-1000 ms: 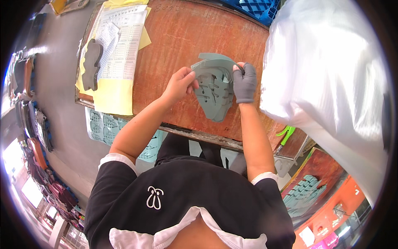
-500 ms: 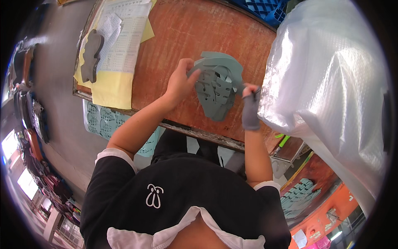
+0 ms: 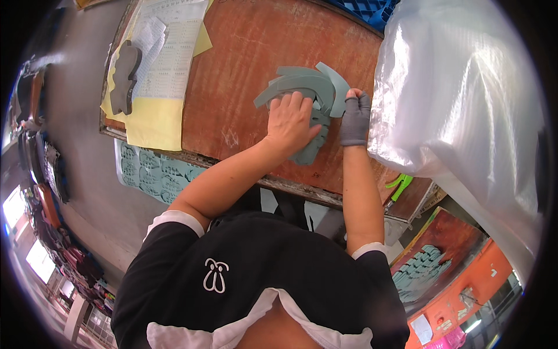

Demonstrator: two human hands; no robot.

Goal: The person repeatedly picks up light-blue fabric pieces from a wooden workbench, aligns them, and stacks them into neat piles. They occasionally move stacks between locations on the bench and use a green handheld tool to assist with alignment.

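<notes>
A pile of grey-green die-cut foam pieces point(image 3: 308, 152) lies on the worn reddish-brown table in front of me. My left hand point(image 3: 290, 123) rests flat over the pile, fingers stretched forward and thumb out to the right, covering part of it. Several curved strips fan out beyond its fingertips. At the pile's right side, my right hand point(image 3: 354, 119), in a grey fingerless glove, pinches the lower end of a curved foam strip point(image 3: 336, 87). That strip stands out from the others, its far end pointing up and left.
A large clear plastic bag point(image 3: 447, 99) bulges along the right. Printed papers point(image 3: 168, 70) and a dark grey wavy block point(image 3: 125, 78) lie at the left. Green-handled snips point(image 3: 400, 186) sit near the right front corner. A blue crate point(image 3: 381, 14) stands behind; cut teal sheets point(image 3: 154, 171) are below the table's left edge.
My left hand has moved right, from the pile's left edge to on top of it. My right hand has moved up slightly, and the curved strip now angles away from the pile.
</notes>
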